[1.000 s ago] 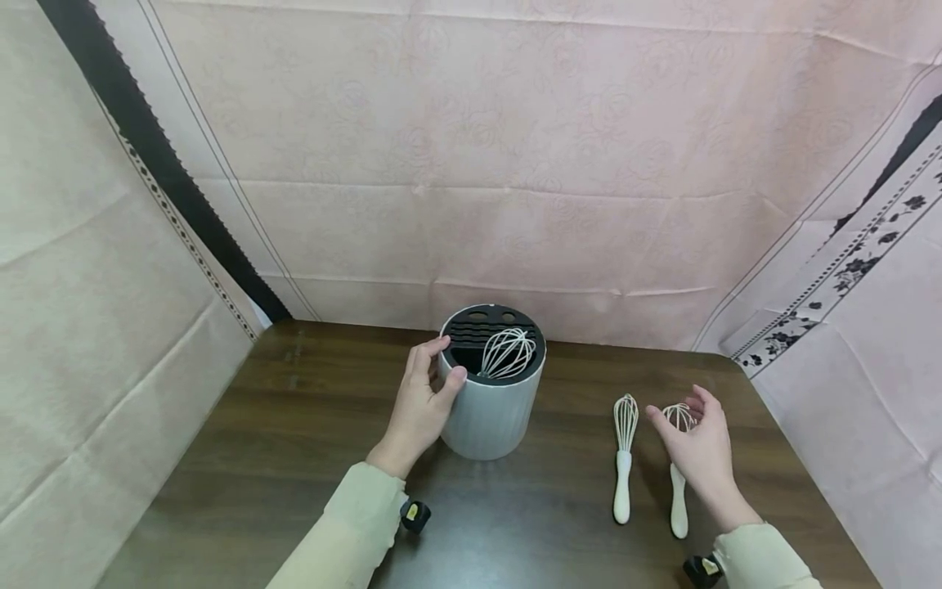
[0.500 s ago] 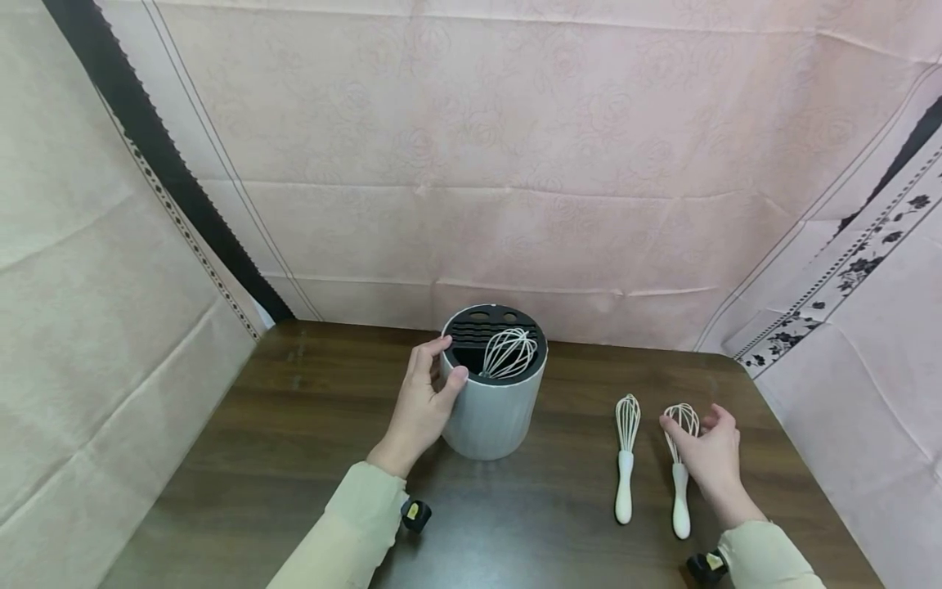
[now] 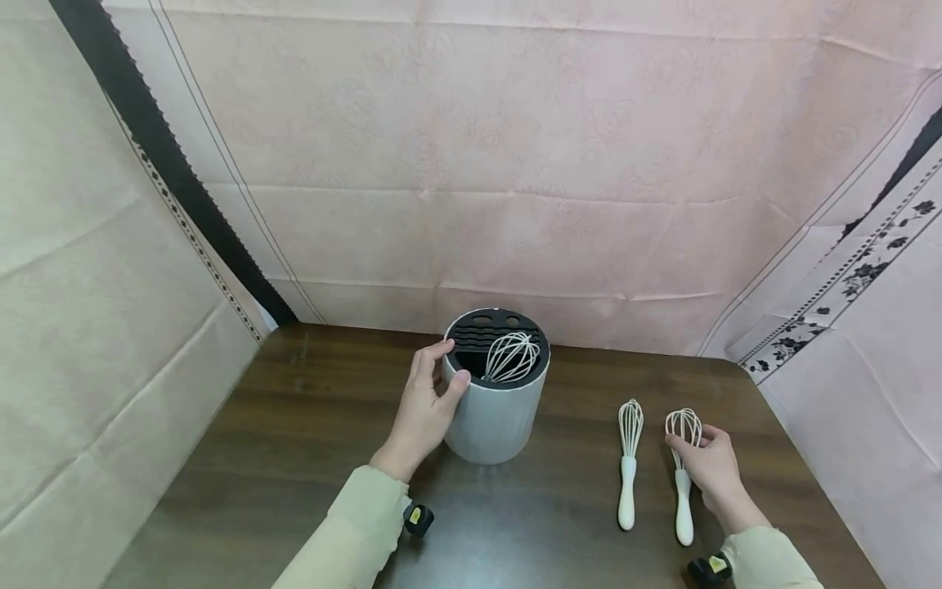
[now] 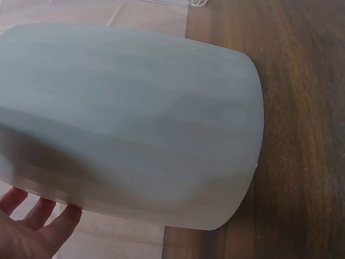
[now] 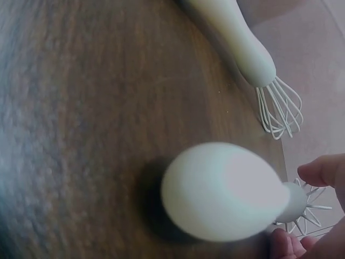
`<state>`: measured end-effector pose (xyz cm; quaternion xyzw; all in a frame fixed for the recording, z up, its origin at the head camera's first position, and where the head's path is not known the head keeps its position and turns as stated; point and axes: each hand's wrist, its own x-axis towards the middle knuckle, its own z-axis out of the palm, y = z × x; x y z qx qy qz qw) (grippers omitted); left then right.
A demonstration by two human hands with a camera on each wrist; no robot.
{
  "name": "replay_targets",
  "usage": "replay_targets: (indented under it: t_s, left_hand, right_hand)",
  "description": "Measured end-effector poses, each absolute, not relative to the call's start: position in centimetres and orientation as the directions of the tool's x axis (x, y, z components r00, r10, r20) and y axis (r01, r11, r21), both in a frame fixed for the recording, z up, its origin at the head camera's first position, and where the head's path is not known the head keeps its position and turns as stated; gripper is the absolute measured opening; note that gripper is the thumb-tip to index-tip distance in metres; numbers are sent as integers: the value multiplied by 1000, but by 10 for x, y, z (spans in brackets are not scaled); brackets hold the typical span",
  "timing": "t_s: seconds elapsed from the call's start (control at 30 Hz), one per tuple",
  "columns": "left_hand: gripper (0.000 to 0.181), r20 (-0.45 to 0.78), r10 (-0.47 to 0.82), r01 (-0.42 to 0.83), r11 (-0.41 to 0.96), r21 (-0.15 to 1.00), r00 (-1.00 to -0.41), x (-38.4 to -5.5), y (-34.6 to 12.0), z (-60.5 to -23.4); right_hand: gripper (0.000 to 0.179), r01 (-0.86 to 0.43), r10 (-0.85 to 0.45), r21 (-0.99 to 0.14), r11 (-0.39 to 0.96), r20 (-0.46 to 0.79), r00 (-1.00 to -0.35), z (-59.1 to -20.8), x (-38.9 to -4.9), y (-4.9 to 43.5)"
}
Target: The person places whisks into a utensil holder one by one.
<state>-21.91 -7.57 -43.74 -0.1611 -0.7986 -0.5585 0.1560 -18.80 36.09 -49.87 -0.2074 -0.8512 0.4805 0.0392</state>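
Note:
A pale grey utensil holder with a black slotted top stands upright at the back of the table. My left hand holds its left side by the rim, thumb at the front; in the left wrist view, fingertips meet its wall. One whisk leans inside, wires up. Two white-handled whisks lie to the right. Around the wires of the outer whisk, my right hand curls its thumb and fingers. The other whisk lies just left. In the right wrist view, the outer whisk's handle looms large.
The dark wooden table extends to both sides. Pale cloth walls stand close behind the holder and along the left and right edges.
My right hand has come lower and nearer along the outer whisk, with thumb and fingers closing around its wires. The left hand stays on the holder.

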Motion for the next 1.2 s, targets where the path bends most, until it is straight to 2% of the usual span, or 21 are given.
replay_targets:
  t_s: [0.13,0.4,0.67,0.97,1.2]
  left_hand:
    - [52,431,87,435,318,842,-898,-220,-75,-437]
    - [52,434,99,443,312,841,-895,-220,-74,-437]
    - [52,444,94,450,306,839,-891,-219,-77,-438]
    - [50,434,88,439,310,843,-897,-220,-77,-438]
    - [50,419,92,426,303,852,-903,-220,-76,-438]
  right_hand:
    - [71,313,399,-825,470,-118,-909,-498,-187,361]
    - [79,339,410,-797,499,-128,-903,-498,-185,365]
    - [85,331,364,-828,452,-167,-916,-476,-184,361]
    - [87,192,290,-886,422,-68,-955,-436,-183,345]
    - [79,39,179,-925,379,32,-983,-406,-178,323]
